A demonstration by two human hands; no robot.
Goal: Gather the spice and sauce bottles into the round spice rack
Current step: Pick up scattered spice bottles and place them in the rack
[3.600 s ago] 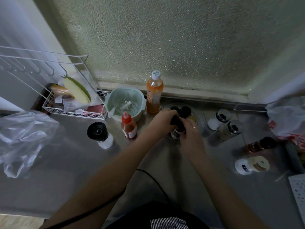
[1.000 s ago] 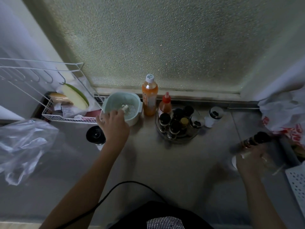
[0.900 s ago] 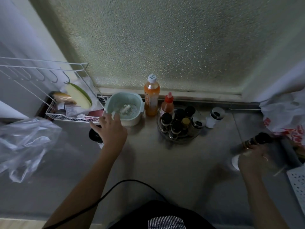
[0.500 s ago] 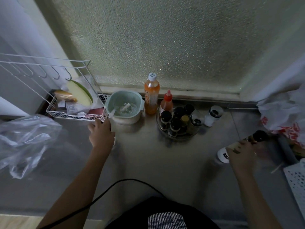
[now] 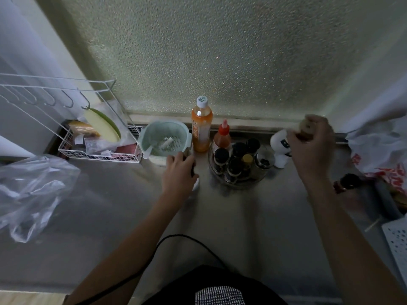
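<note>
1. Plastic bag (image 5: 30, 190): clear and crumpled, lying at the far left of the grey counter (image 5: 110, 227).
2. Wire basket (image 5: 99, 150): white, at the back left, filled with packets.
3. Strainer bowl (image 5: 165, 139): pale green, just right of the wire basket, against the window ledge.
4. Left hand (image 5: 178, 175): positioned in front of the strainer bowl, just left of the spice rack. The fingers are curled down over a shaker (image 5: 195, 181). Only a white edge of the shaker shows past the knuckles. The grip is closed around it.
5. Orange bottle (image 5: 201, 126): tall, white cap, upright behind the left hand and outside the spice rack.
6. Spice rack (image 5: 237, 183): round, clear tray at the centre back of the counter. It holds a red sauce bottle (image 5: 222, 137) with a pointed red cap at its rear left, several dark-capped bottles, one gold-capped jar (image 5: 247, 159) and a glass shaker (image 5: 263, 160) at its right side. All stand upright and closely packed.
7. White shaker (image 5: 278, 146): just right of the spice rack, partly hidden by the right hand.
8. Right hand (image 5: 312, 146): raised above the counter, right of the spice rack. The fingers are wrapped tightly around a jar (image 5: 306, 127) with a tan lid; motion blur hides the jar body.
9. Dark bottle (image 5: 348, 182): lying on its side on the counter, right of the right forearm.
10. White bag (image 5: 383, 148): red print, at the far right.
</note>
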